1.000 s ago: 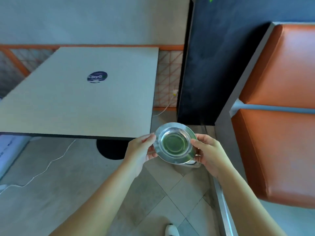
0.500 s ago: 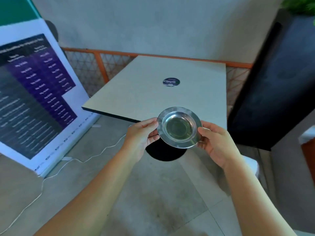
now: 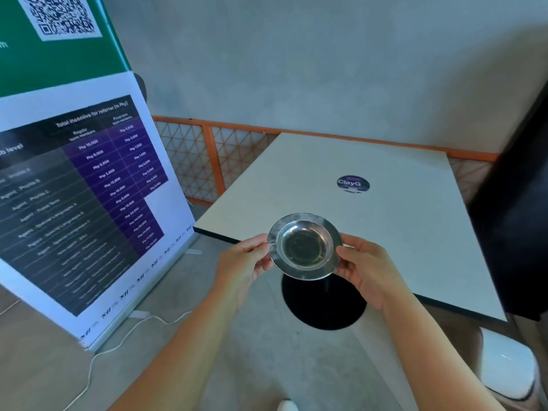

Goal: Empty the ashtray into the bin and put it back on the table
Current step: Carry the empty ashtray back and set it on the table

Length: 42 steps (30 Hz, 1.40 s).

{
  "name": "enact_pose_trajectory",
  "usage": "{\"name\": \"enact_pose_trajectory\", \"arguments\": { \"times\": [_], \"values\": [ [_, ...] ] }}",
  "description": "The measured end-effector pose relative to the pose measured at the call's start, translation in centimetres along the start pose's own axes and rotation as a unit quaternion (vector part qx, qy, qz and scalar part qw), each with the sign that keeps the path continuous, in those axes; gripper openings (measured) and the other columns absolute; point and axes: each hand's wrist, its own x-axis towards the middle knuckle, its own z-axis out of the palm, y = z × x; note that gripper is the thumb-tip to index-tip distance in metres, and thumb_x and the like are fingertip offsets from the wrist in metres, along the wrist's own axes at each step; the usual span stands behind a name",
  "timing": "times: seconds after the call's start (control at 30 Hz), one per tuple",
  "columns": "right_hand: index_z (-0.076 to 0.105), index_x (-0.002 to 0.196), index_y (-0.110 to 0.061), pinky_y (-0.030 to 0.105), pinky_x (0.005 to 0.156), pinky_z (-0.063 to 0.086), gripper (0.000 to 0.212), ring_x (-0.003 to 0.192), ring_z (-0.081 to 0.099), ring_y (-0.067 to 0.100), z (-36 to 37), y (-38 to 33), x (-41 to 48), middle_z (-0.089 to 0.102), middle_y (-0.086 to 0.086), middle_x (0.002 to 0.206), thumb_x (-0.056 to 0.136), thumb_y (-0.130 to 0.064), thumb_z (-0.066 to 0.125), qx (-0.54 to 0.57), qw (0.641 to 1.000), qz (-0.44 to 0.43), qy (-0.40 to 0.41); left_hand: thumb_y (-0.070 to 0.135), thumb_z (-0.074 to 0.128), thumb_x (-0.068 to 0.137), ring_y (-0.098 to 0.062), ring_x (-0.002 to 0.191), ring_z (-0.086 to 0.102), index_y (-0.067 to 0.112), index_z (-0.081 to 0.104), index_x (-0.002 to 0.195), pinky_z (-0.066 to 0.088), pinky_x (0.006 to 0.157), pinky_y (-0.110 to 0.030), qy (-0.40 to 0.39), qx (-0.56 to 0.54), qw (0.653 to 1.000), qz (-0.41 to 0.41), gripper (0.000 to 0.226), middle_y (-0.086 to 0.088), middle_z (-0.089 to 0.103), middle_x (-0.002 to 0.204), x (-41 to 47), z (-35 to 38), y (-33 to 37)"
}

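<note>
A round, shiny metal ashtray (image 3: 305, 246) is held level in the air, open side up, with its bowl looking empty. My left hand (image 3: 244, 262) pinches its left rim and my right hand (image 3: 366, 266) grips its right rim. It hovers over the near edge of the pale square table (image 3: 370, 226), which carries a round dark sticker (image 3: 353, 183). A white rounded object (image 3: 507, 363), possibly the bin, shows at the lower right, partly cut off.
A large printed banner (image 3: 77, 185) leans on the floor at left, with a white cable (image 3: 118, 345) running past its foot. The table's black round base (image 3: 323, 304) sits below. An orange mesh fence (image 3: 207, 155) runs behind; a dark panel (image 3: 516, 221) stands right.
The view has swung left and the ashtray, still in both hands, has moved from beside the orange seat to above the table's near edge. The banner has come into view.
</note>
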Motion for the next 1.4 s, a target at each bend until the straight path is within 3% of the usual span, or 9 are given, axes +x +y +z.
{"name": "enact_pose_trajectory", "arguments": {
  "times": [0.2,0.33,0.53,0.67,0.97,1.2,1.4],
  "values": [
    [0.069,0.080,-0.015,0.020,0.053,0.056,0.034,0.057,0.070,0.012,4.0,-1.0,10.7,0.074,0.000,0.060,0.086,0.010,0.046,-0.015,0.999,-0.006,0.030,-0.003,0.061,0.081,-0.009,0.061,0.069,0.005,0.066,0.101,0.055,0.050,-0.014,0.011,0.018,1.000,-0.010,0.022,-0.004,0.069,0.085,11.4,-1.3,3.1],
    [0.069,0.080,-0.016,0.022,0.056,0.056,0.033,0.066,0.069,0.016,6.6,-2.9,17.9,0.073,0.003,0.069,0.086,0.009,0.048,-0.032,0.998,-0.005,0.051,-0.002,0.059,0.083,-0.013,0.074,0.066,0.003,0.065,0.106,0.056,0.052,-0.013,-0.011,0.036,0.999,-0.012,0.024,-0.003,0.069,0.087,19.6,-1.5,5.9],
    [0.065,0.098,-0.004,0.025,0.063,0.057,0.026,0.076,0.067,0.022,9.0,-4.0,27.9,0.069,0.012,0.084,0.086,0.009,0.046,-0.045,0.993,0.019,0.106,-0.003,0.058,0.084,-0.012,0.070,0.064,0.000,0.064,0.109,0.057,0.053,-0.014,-0.043,0.061,0.997,-0.019,0.026,-0.003,0.067,0.083,30.5,-0.9,9.4],
    [0.065,0.102,0.000,0.024,0.062,0.058,0.027,0.070,0.064,0.021,10.2,-4.8,34.2,0.065,0.014,0.079,0.084,0.011,0.047,-0.057,0.984,0.012,0.167,-0.005,0.058,0.083,-0.013,0.066,0.061,-0.005,0.062,0.111,0.055,0.050,-0.011,-0.076,0.093,0.993,-0.006,0.028,-0.004,0.065,0.077,38.1,0.5,11.5],
    [0.062,0.109,0.005,0.039,0.081,0.054,0.033,0.083,0.063,0.032,10.4,-4.3,45.4,0.065,0.027,0.098,0.082,0.013,0.046,-0.075,0.959,0.044,0.270,-0.006,0.056,0.083,-0.016,0.064,0.060,-0.002,0.065,0.106,0.055,0.050,-0.012,-0.150,0.136,0.979,-0.025,0.025,-0.005,0.065,0.071,51.8,3.1,12.3],
    [0.065,0.102,-0.001,0.026,0.059,0.054,0.031,0.065,0.061,0.021,7.6,-2.2,52.5,0.064,0.014,0.079,0.081,0.012,0.046,-0.080,0.951,0.096,0.282,-0.007,0.057,0.083,-0.015,0.067,0.059,-0.007,0.058,0.116,0.056,0.053,-0.013,-0.139,0.130,0.979,-0.078,0.033,-0.007,0.063,0.078,58.0,5.0,9.2],
    [0.062,0.101,-0.004,0.026,0.057,0.053,0.027,0.063,0.061,0.020,5.1,-0.5,57.7,0.063,0.010,0.073,0.081,0.010,0.049,-0.042,0.949,0.133,0.284,-0.008,0.057,0.082,-0.015,0.067,0.058,-0.006,0.058,0.116,0.056,0.059,-0.018,-0.114,0.140,0.979,-0.099,0.033,-0.005,0.060,0.076,62.6,7.3,7.2]
  ]
}}
